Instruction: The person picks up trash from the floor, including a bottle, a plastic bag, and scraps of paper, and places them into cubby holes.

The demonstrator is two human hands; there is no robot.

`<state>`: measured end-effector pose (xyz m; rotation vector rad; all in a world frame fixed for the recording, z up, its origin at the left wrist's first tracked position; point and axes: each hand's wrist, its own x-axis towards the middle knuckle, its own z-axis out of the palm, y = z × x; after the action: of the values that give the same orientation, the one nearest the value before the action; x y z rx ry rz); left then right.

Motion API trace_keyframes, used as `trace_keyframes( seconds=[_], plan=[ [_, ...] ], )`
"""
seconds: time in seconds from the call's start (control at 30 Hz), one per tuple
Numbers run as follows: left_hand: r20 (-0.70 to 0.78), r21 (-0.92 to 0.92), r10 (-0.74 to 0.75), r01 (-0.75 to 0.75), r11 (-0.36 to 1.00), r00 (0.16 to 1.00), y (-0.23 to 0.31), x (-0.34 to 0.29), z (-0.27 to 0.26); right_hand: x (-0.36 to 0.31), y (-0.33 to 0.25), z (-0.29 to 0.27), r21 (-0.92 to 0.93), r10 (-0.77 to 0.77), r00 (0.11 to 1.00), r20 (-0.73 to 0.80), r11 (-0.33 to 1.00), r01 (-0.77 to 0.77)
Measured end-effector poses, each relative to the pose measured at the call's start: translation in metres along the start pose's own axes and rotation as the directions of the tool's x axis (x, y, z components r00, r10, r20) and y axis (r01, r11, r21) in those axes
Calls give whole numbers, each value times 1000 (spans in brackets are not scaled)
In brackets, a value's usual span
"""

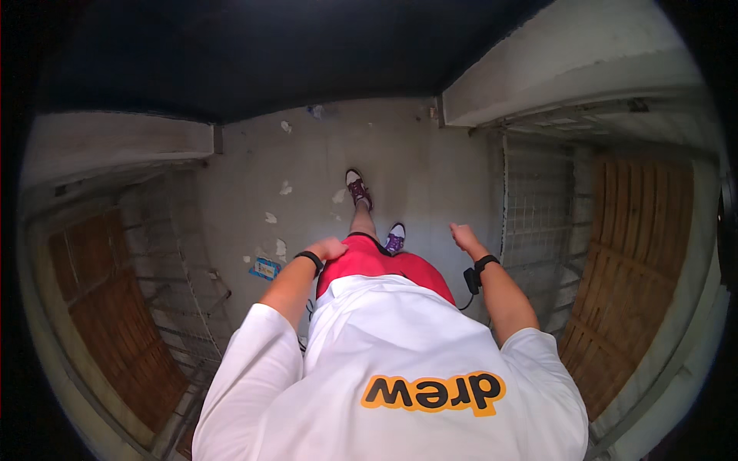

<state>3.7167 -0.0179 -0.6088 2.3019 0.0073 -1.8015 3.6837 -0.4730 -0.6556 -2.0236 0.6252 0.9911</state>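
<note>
My left hand [329,248] hangs beside the hip of my red shorts [377,261], its fingers loosely curled, and nothing shows in it. A black band [313,260] circles that wrist. Out to the right and away from my body, my right hand [463,237] is loosely closed with the thumb side forward; no object is visible in it. On the right wrist sits another black band [486,263] with a small dark box [471,280] and a cable running toward my waist. My white T-shirt [400,361] fills the lower middle.
My feet in purple and white sneakers [359,189] stand in stride on a grey floor [430,177]. Paper scraps [270,218] and a blue packet [264,268] lie to the left. Metal racks [538,207] with wooden boards [634,253] line both sides; a dark area lies ahead.
</note>
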Motion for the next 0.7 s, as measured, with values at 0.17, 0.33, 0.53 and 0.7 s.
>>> trace_keyframes(
  seconds=[0.17,0.33,0.53,0.7],
  plan=[
    [178,182,237,-268,946,955,-71,54,-88,26,-74,8,-357,-236,956,175,890,285],
    [167,305,4,-55,951,986,-62,84,-150,94,-47,-65,-586,-165,959,233,763,273],
    [350,436,-165,-4,900,922,-71,128,-164,211,-71,-103,-674,-278,922,269,629,386],
    [404,447,-228,27,894,886,-52,165,-163,289,-127,-92,-706,-62,919,390,620,342]
  ],
)
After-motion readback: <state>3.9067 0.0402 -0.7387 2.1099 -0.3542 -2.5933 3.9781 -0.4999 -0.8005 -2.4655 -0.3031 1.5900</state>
